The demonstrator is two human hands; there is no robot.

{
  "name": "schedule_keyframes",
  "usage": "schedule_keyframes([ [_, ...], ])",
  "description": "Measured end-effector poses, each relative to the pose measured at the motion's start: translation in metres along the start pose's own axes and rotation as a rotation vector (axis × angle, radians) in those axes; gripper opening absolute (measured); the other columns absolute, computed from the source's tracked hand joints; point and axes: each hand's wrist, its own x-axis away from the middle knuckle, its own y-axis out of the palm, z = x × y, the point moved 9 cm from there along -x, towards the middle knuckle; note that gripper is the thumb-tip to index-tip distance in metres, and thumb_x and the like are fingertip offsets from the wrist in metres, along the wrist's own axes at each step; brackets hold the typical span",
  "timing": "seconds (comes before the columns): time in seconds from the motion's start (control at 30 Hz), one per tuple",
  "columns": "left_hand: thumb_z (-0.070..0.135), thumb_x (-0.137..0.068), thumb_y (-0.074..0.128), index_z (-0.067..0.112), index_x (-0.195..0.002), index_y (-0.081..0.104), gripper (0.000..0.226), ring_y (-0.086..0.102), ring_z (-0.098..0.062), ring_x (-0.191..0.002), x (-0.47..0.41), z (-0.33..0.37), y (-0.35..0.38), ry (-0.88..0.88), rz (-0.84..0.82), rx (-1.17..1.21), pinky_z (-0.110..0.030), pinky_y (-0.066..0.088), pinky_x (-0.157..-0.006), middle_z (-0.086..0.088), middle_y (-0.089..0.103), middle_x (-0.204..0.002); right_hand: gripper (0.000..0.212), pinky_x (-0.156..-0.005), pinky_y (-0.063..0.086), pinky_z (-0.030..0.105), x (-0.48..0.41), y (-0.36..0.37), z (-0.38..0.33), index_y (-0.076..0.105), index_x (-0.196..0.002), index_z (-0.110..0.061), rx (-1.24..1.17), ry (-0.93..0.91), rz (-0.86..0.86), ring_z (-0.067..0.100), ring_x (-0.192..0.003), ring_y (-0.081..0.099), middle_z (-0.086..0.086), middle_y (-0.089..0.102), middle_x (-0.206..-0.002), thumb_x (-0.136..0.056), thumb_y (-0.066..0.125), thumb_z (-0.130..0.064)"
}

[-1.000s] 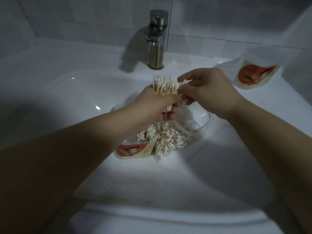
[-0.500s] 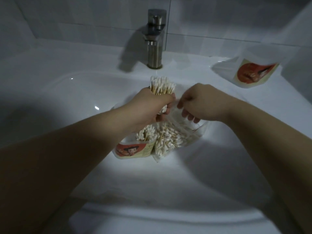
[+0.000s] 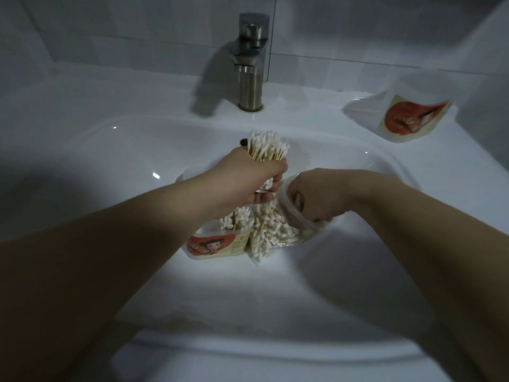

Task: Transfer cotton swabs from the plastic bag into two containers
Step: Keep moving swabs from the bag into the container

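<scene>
My left hand (image 3: 249, 180) grips an upright bundle of cotton swabs (image 3: 266, 146) with wooden sticks and white tips, above the sink basin. Below it stands a small clear container (image 3: 217, 245) with a red cartoon label, partly filled with swabs. Beside it on the right lies the clear plastic bag (image 3: 271, 234) full of loose swabs. My right hand (image 3: 314, 195) reaches down into the bag's open mouth with its fingers curled inside; whether they pinch any swabs is hidden. A second labelled container (image 3: 407, 118) lies tipped on the counter at the back right.
A white ceramic sink (image 3: 115, 150) holds the container and bag. A steel faucet (image 3: 251, 62) stands at the back centre against a tiled wall. The sink's front rim (image 3: 248, 351) runs below my forearms.
My right hand has dropped from beside the swab bundle down into the bag's opening. My left hand still holds the bundle and has sunk slightly.
</scene>
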Motion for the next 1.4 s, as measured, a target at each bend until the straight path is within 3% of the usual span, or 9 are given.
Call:
schedule_keyframes([
  [0.17, 0.017, -0.096, 0.070, 0.011, -0.084, 0.067, 0.013, 0.060, -0.016, -0.067, 0.002, 0.000, 0.007, -0.004, -0.036, -0.027, -0.028, 0.058, -0.066, -0.004, 0.062, -0.071, 0.014, -0.059, 0.042, 0.025, -0.007, -0.001, -0.007, 0.056, -0.071, -0.027, 0.140, -0.063, 0.085, 0.009, -0.062, 0.053, -0.008, 0.057, -0.070, -0.085, 0.060, -0.023],
  [0.27, 0.018, -0.096, 0.070, 0.010, -0.085, 0.068, 0.014, 0.060, -0.016, -0.069, 0.003, 0.000, 0.009, -0.004, -0.039, -0.035, -0.028, 0.059, -0.067, -0.004, 0.063, -0.072, 0.012, -0.068, 0.045, 0.028, -0.009, -0.002, -0.014, 0.057, -0.079, -0.024, 0.199, -0.111, 0.156, 0.016, -0.066, 0.052, -0.009, 0.051, -0.068, -0.092, 0.057, -0.025],
  [0.4, 0.017, -0.097, 0.070, 0.007, -0.088, 0.070, 0.013, 0.063, -0.013, -0.065, 0.001, -0.002, 0.009, -0.008, -0.033, -0.014, -0.029, 0.060, -0.067, -0.004, 0.065, -0.072, 0.037, -0.065, 0.036, 0.027, -0.003, -0.012, -0.022, 0.041, -0.060, -0.023, 0.250, -0.195, 0.280, 0.016, -0.057, 0.041, -0.007, 0.040, -0.060, -0.095, 0.053, -0.024],
  [0.53, 0.017, -0.097, 0.070, 0.003, -0.092, 0.073, 0.015, 0.068, -0.014, -0.068, -0.001, -0.001, 0.007, 0.012, -0.039, 0.008, -0.032, 0.062, -0.070, -0.005, 0.069, -0.075, 0.040, -0.062, 0.031, 0.026, 0.005, -0.023, -0.025, 0.035, -0.058, -0.024, 0.245, -0.246, 0.360, 0.014, -0.053, 0.036, -0.008, 0.037, -0.055, -0.095, 0.050, -0.026],
  [0.67, 0.018, -0.096, 0.070, 0.002, -0.101, 0.074, 0.017, 0.075, -0.028, -0.081, -0.003, -0.002, 0.004, 0.021, -0.019, -0.092, -0.036, 0.061, -0.071, -0.014, 0.078, -0.089, 0.038, -0.055, 0.034, 0.026, 0.008, -0.036, -0.020, 0.038, -0.058, -0.024, 0.200, -0.221, 0.405, 0.014, -0.053, 0.043, -0.008, 0.042, -0.056, -0.092, 0.054, -0.024],
  [0.83, 0.014, -0.095, 0.070, 0.012, -0.107, 0.073, 0.013, 0.078, -0.025, -0.081, -0.002, -0.004, 0.005, 0.028, -0.006, -0.143, -0.035, 0.063, -0.064, -0.013, 0.079, -0.094, 0.031, -0.053, 0.034, 0.026, 0.013, -0.044, -0.014, 0.049, -0.061, -0.025, 0.174, -0.170, 0.395, 0.012, -0.057, 0.048, -0.005, 0.055, -0.062, -0.092, 0.054, -0.033],
  [1.0, 0.010, -0.091, 0.073, -0.002, -0.103, 0.073, 0.017, 0.077, -0.026, -0.076, -0.005, -0.006, -0.004, 0.017, 0.061, -0.132, -0.042, 0.065, -0.072, -0.023, 0.076, -0.096, 0.036, -0.059, 0.038, 0.029, 0.016, -0.049, -0.013, 0.069, -0.073, -0.013, 0.209, -0.120, 0.444, 0.018, -0.055, 0.047, 0.002, 0.056, -0.060, -0.095, 0.056, -0.037],
  [1.23, 0.008, -0.090, 0.071, -0.009, -0.104, 0.072, 0.022, 0.076, -0.024, -0.076, -0.005, -0.004, -0.002, 0.017, 0.021, -0.146, -0.041, 0.065, -0.078, -0.025, 0.075, -0.092, 0.015, -0.072, 0.053, 0.038, 0.029, -0.068, -0.012, 0.073, -0.084, -0.014, 0.110, -0.088, 0.554, 0.028, -0.077, 0.062, 0.008, 0.071, -0.081, -0.087, 0.059, -0.019],
  [1.4, 0.009, -0.089, 0.072, 0.004, -0.103, 0.076, 0.016, 0.077, -0.025, -0.085, -0.003, -0.001, 0.001, 0.039, 0.016, -0.119, -0.040, 0.065, -0.075, -0.018, 0.077, -0.096, 0.019, -0.062, 0.044, 0.039, 0.037, -0.081, -0.017, 0.050, -0.069, -0.015, 0.070, -0.106, 0.685, 0.031, -0.068, 0.053, 0.004, 0.050, -0.064, -0.086, 0.055, -0.007],
])
